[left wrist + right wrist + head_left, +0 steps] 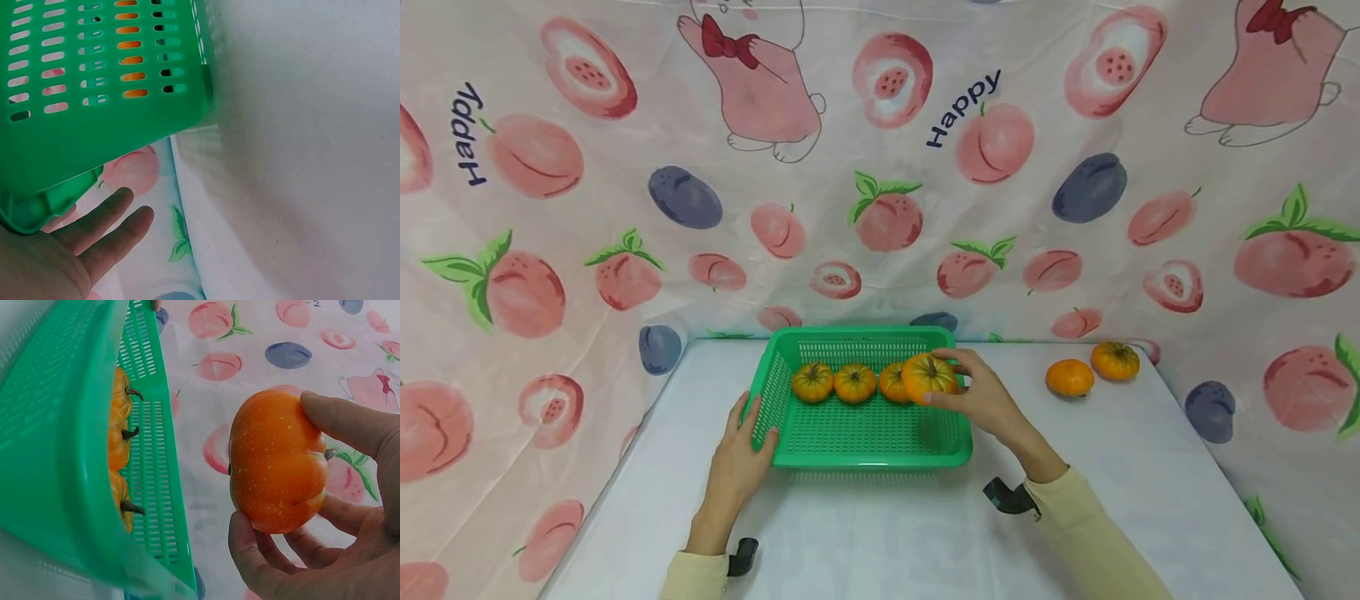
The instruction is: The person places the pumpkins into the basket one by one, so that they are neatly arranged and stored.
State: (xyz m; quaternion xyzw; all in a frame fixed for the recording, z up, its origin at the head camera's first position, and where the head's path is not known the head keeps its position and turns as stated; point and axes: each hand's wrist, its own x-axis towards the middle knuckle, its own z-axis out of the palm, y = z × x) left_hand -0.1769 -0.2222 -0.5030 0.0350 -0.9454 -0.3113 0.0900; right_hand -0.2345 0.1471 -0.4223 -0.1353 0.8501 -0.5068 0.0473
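Observation:
A small orange pumpkin [278, 461] is pinched between the thumb and fingers of my right hand [981, 392], held above the right part of a green plastic basket [872, 461]. Three more pumpkins sit in a row inside the basket: one at the left [813, 383], one in the middle [855, 384], and one [892, 382] partly hidden behind the held pumpkin. My left hand [741, 458] rests at the basket's left rim, thumb near the front corner. In the left wrist view, two fingers [103, 240] stretch out straight beside the basket's edge.
Two pumpkins lie on the white table [865, 542] at the right: one nearer [1070, 378] and one by the back edge [1116, 362]. A fruit-printed cloth [820, 192] hangs behind the table. Dark wrist mounts [1009, 497] stick out by both sleeves.

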